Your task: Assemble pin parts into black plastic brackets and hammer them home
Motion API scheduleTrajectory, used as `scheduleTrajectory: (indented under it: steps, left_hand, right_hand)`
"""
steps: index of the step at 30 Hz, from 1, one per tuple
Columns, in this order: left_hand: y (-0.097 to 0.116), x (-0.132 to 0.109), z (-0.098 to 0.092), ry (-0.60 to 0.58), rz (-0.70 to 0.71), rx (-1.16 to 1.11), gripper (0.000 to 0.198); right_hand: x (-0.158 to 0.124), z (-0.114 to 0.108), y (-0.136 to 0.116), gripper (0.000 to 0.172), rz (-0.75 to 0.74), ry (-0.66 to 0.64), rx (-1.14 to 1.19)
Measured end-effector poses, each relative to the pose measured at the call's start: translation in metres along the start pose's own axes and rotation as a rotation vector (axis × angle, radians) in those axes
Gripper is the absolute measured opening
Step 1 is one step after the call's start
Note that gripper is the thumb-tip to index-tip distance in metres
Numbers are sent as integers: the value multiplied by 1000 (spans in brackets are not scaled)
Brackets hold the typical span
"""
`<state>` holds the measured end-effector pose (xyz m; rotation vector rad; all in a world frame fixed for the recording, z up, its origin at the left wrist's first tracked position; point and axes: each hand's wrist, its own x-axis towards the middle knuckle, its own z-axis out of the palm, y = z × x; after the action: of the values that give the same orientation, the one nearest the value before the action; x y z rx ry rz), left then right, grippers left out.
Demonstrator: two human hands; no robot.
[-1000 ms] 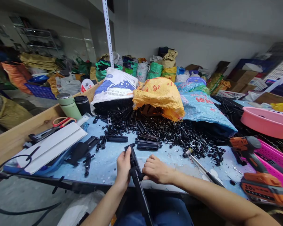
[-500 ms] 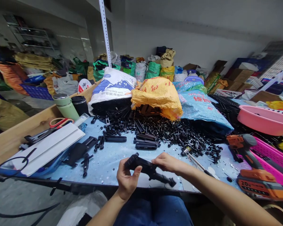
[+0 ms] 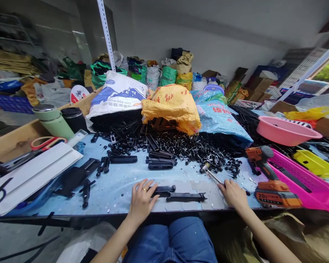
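A long black plastic part [image 3: 181, 194] lies flat on the blue table [image 3: 120, 186] near the front edge. My left hand [image 3: 141, 200] rests on the table at the part's left end, which sits between thumb and forefinger. My right hand [image 3: 233, 194] lies palm down over the near end of a hammer [image 3: 210, 172], its fingers curled on the handle. The hammer's metal head points toward a heap of small black parts [image 3: 197, 149].
Three sacks, white [image 3: 116, 96], yellow [image 3: 171, 106] and blue [image 3: 219, 117], lie behind the heap. An orange cordless drill [image 3: 268, 179], a pink crate [image 3: 304, 182] and a pink basin [image 3: 285, 131] stand at right. Left are a green flask [image 3: 53, 120], scissors [image 3: 48, 141] and white boards [image 3: 30, 173].
Both hands held the black part above the table edge and turned it. Now it lies flat on the table, and my right hand has left it for the hammer handle.
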<state>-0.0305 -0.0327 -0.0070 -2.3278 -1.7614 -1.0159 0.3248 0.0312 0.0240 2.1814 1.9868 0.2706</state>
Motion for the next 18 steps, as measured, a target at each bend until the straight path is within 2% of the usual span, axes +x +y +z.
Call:
scheduleTrajectory:
  steps: [3, 6, 9, 11, 15, 18]
  left_hand:
    - [15, -2, 3, -4, 165, 120, 30]
    - [22, -2, 4, -27, 186, 178, 40]
    - [21, -4, 4, -47, 172, 208, 50]
    - [19, -6, 4, -47, 168, 222, 52]
    - [20, -6, 2, -37, 189, 230, 48]
    - [21, 0, 0, -44, 222, 227, 38]
  right_hand:
    - [-6, 1, 4, 26, -34, 9, 97]
    - [-17, -32, -12, 31, -69, -35, 388]
    - [-40, -71, -32, 39, -231, 7, 700]
    - [-58, -82, -45, 43, -315, 13, 781]
    - [-73, -67, -57, 39, -411, -194, 635]
    - [-54, -54, -44, 37, -324, -240, 533]
